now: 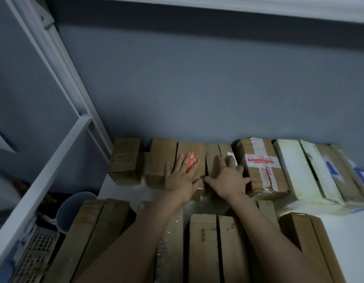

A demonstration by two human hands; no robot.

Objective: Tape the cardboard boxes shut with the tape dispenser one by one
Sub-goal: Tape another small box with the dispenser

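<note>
I see a far row of boxes point(162, 160) against the wall point(197, 99) and a near row of boxes point(203, 248) before it, on the table point(344, 227). The left hand point(182, 180) and right hand point(228, 178) lie on neighbouring far boxes.

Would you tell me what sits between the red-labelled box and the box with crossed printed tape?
Head view: one cardboard box, with the right hand resting on it.

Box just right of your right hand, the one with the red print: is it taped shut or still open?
Taped shut: on the red-print box two tape strips cross over the top and the flaps lie flat.
</note>
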